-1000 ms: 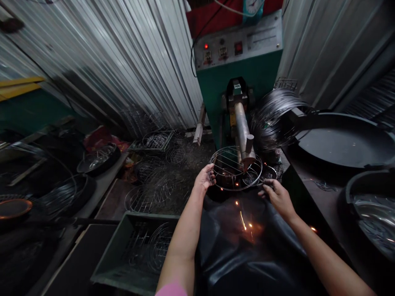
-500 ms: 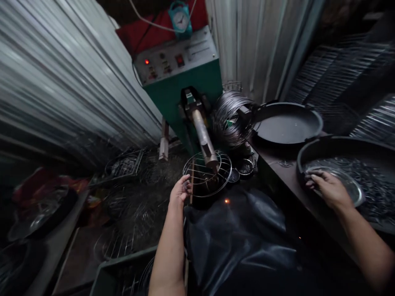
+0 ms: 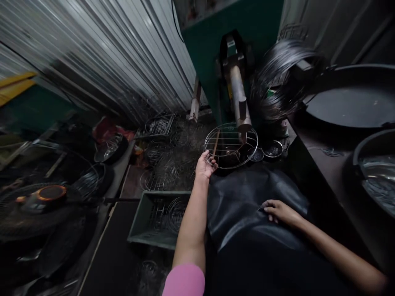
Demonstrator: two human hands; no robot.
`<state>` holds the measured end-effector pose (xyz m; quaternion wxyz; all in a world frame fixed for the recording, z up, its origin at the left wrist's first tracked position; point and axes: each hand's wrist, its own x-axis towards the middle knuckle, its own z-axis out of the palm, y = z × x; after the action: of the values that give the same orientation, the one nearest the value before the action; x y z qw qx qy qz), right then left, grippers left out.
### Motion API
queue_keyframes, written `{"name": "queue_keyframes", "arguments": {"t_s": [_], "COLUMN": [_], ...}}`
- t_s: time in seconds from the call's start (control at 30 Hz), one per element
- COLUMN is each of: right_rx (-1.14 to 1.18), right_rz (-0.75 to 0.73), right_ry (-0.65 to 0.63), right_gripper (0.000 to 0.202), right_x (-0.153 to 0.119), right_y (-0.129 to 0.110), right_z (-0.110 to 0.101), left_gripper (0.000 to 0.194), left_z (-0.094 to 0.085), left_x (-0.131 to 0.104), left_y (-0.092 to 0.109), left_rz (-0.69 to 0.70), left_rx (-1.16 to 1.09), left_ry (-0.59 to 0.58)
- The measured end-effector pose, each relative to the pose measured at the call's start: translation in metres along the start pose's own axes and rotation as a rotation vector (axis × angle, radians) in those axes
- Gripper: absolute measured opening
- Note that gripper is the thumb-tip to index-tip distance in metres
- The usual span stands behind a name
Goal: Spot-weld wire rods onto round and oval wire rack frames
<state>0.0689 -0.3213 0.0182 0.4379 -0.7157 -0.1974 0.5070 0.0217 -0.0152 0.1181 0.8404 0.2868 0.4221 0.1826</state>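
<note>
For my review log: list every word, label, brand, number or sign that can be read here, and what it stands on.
No text can be read.
Small pale-and-green patch on the green machine: too small and blurred to read.
Green patch at the wire coil: too blurred to tell if it bears text.

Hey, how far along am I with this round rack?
The round rack looks partly built: cross wires already span its ring. Your left hand holds its rim near the machine's metal arm; your right hand pinches a small thin piece over the dark cover. That piece isn't on the rack, so attaching it probably remains. How many more are needed, I can't tell.
</note>
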Motion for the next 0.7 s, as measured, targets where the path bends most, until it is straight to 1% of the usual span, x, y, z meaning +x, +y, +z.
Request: {"name": "queue_keyframes", "arguments": {"t_s": [0.1, 0.13, 0.2, 0.27, 0.3, 0.4, 0.47, 0.53, 0.6, 0.67, 0.7], "right_rx": [-0.483, -0.611, -0.78, -0.875, -0.917, -1.051, -1.142, -1.228, -1.248, -1.171, -1.101], "right_rz": [-0.167, -0.217, -0.258, -0.267, -0.274, -0.281, -0.268, -0.232, -0.216, -0.225, -0.233], "right_ry": [0.063, 0.058, -0.006, -0.021, 0.011, 0.192, 0.252, 0.247, 0.211, 0.158, 0.14], "right_gripper": [0.011, 0.01, 0.01, 0.013, 0.016, 0.028, 0.037, 0.041, 0.041, 0.034, 0.029], "right_x": [0.005, 0.006, 0.008, 0.006, 0.004, -0.008, -0.015, -0.02, -0.021, -0.021, -0.022], "right_y": [0.009, 0.009, 0.005, 0.001, -0.001, -0.002, 0.001, 0.006, 0.013, 0.022, 0.026], "right_z": [-0.003, -0.005, -0.011, -0.017, -0.02, -0.029, -0.028, -0.02, -0.01, -0.006, -0.008], "left_gripper": [0.028, 0.028, 0.029, 0.031, 0.031, 0.033, 0.033, 0.033, 0.032, 0.031, 0.031], "left_z": [-0.002, -0.002, -0.003, -0.003, -0.002, 0.002, 0.006, 0.01, 0.012, 0.014, 0.015], "left_x": [0.003, 0.003, 0.003, 0.003, 0.003, 0.005, 0.007, 0.01, 0.012, 0.014, 0.014], "left_y": [-0.001, -0.001, 0.0, 0.002, 0.003, 0.004, 0.003, 0.001, -0.001, -0.002, -0.003], "left_rz": [-0.002, -0.004, -0.005, 0.0, 0.004, 0.024, 0.038, 0.041, 0.028, 0.026, 0.036], "left_rx": [0.005, 0.011, 0.033, 0.07, 0.094, 0.173, 0.206, 0.208, 0.186, 0.159, 0.148], "left_ry": [-0.002, -0.001, 0.007, 0.023, 0.033, 0.063, 0.088, 0.119, 0.138, 0.131, 0.127]}}
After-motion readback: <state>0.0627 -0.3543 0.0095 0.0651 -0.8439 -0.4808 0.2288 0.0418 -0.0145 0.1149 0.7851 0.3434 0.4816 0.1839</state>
